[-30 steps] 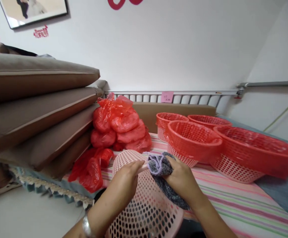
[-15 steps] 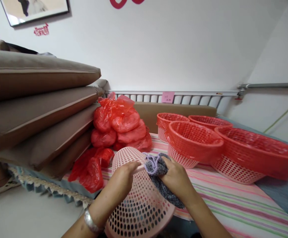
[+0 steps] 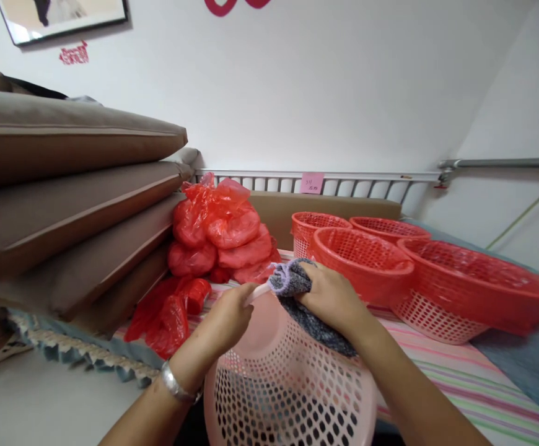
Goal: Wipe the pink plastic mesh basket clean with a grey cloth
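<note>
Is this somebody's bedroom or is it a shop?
Most likely a bedroom at home. There is a bed with a striped sheet and a metal bed rail, stacked brown cushions, and a framed picture on the wall. The red baskets just sit on the bed.

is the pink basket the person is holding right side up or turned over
Turned over. The pink basket shows its solid base toward the camera, with the wide perforated wall flaring downward. The left hand grips it; the right hand presses a grey cloth on it.

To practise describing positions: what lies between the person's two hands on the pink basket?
In the head view, the basket's pale rim spans the gap between the left hand and the right hand, which presses a grey-purple cloth against it.
</note>
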Demonstrator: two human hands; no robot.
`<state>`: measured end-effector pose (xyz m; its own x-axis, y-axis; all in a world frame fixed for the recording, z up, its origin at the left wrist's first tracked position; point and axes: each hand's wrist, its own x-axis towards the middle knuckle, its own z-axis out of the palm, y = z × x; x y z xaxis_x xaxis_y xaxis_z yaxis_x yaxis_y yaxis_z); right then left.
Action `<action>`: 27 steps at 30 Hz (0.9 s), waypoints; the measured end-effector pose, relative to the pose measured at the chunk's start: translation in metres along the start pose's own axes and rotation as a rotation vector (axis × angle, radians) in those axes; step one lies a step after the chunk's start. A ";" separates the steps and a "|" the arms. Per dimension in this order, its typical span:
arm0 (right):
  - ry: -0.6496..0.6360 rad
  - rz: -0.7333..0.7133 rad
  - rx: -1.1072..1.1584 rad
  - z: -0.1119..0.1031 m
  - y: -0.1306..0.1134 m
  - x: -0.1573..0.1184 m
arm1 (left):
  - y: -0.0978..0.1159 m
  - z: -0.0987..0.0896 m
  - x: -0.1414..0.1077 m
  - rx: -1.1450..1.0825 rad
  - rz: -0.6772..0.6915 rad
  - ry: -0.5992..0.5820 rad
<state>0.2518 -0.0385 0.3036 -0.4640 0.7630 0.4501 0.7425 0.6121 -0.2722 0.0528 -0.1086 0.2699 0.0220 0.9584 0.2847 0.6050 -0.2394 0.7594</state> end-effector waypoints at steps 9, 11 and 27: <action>0.019 -0.020 0.106 0.018 0.003 0.025 | -0.019 -0.011 0.011 -0.104 -0.041 0.026; 0.015 0.015 0.129 0.020 0.009 0.025 | -0.020 -0.011 0.010 -0.103 -0.043 0.034; 0.074 0.304 0.111 0.030 0.039 0.002 | -0.029 -0.012 0.007 -0.125 -0.075 0.061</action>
<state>0.2656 -0.0066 0.2686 -0.1896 0.8996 0.3934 0.7826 0.3804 -0.4928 0.0262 -0.0966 0.2573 -0.0700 0.9640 0.2564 0.4989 -0.1887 0.8459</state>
